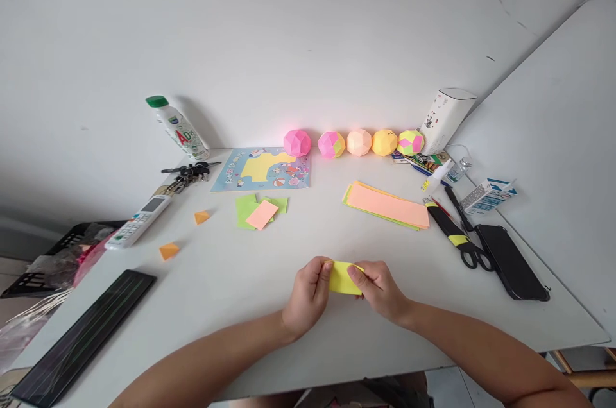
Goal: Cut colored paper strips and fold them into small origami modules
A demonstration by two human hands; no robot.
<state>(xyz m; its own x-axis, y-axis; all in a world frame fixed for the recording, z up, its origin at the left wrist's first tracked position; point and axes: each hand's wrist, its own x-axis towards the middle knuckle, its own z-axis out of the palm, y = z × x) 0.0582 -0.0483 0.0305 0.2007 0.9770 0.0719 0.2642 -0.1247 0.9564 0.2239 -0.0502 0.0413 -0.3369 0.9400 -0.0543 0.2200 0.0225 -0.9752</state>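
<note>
Above the front part of the white table, my left hand (308, 296) and my right hand (382, 289) pinch opposite ends of a small yellow piece of paper (344, 278). Both thumbs press on its face, and the fingers behind are mostly hidden. Beyond my left hand lie green paper pieces (245, 208) with a peach paper piece (262, 215) on top. Two folded orange paper pieces (202, 217) sit apart further left. Past my right hand is a stack of long peach paper strips (387, 204) with green and orange edges showing beneath.
Several paper balls (331, 144) line the wall. At right are scissors (459, 241), a black phone (513, 262), a glue bottle (436, 177) and a small carton (488, 195). At left stand a bottle (178, 129), keys (190, 172), a remote (139, 222) and a dark flat panel (84, 337).
</note>
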